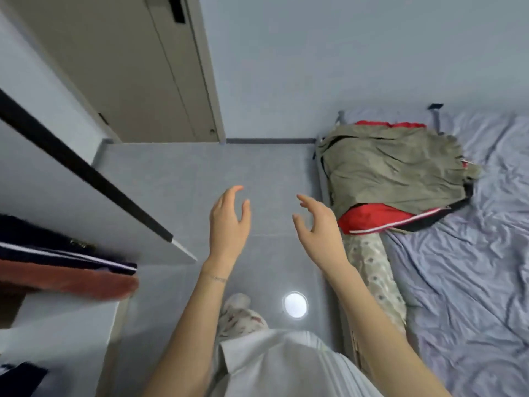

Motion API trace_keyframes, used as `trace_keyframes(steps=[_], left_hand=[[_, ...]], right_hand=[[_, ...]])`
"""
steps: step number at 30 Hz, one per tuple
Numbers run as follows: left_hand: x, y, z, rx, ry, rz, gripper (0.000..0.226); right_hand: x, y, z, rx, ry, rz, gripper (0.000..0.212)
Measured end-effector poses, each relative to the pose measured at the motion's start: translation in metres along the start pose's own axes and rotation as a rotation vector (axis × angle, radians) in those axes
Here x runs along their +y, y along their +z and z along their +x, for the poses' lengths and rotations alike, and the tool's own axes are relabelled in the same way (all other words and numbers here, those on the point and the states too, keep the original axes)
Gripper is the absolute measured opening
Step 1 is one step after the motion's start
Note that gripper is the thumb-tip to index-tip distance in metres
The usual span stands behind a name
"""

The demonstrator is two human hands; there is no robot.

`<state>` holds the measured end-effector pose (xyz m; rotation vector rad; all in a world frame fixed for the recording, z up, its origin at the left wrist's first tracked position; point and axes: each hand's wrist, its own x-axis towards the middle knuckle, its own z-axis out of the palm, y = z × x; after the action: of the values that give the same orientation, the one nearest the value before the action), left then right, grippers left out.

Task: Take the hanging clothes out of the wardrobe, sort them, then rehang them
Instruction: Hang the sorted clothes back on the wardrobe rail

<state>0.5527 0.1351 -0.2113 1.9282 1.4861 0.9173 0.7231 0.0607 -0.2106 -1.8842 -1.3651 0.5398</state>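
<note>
A pile of clothes lies on the bed at the right: an olive-grey jacket (392, 164) on top of a red garment (375, 217) with white and black trim. In the open wardrobe at the left, a dark navy garment (43, 242) and a rust-red garment (71, 282) show at the edge. My left hand (229, 222) and my right hand (317, 227) hang in the air over the floor between wardrobe and bed, fingers relaxed and loosely spread, holding nothing.
The wardrobe door (94, 202) with a black edge strip stands open at the left. A closed room door (137, 67) is behind. The bed with a lilac sheet (472, 267) fills the right. Grey floor (200, 173) lies between, with a lamp reflection (295, 305).
</note>
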Motion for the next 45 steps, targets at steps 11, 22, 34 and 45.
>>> trace_keyframes(steps=[11,22,34,45], left_hand=[[0.128,0.208,0.077,-0.405,0.276,-0.084,0.034],[0.215,0.406,0.226,-0.724,0.456,-0.073,0.035],[0.273,0.568,0.332,-0.923,0.546,0.01,0.045],[0.317,0.701,0.356,-0.985,0.56,0.077,0.044]], right_hand=[[0.149,-0.14,0.025,0.377,0.361,-0.007,0.04],[0.275,-0.228,0.18,0.521,0.656,-0.059,0.044],[0.377,-0.295,0.269,0.601,0.853,-0.128,0.048],[0.498,-0.34,0.306,0.507,0.981,-0.079,0.051]])
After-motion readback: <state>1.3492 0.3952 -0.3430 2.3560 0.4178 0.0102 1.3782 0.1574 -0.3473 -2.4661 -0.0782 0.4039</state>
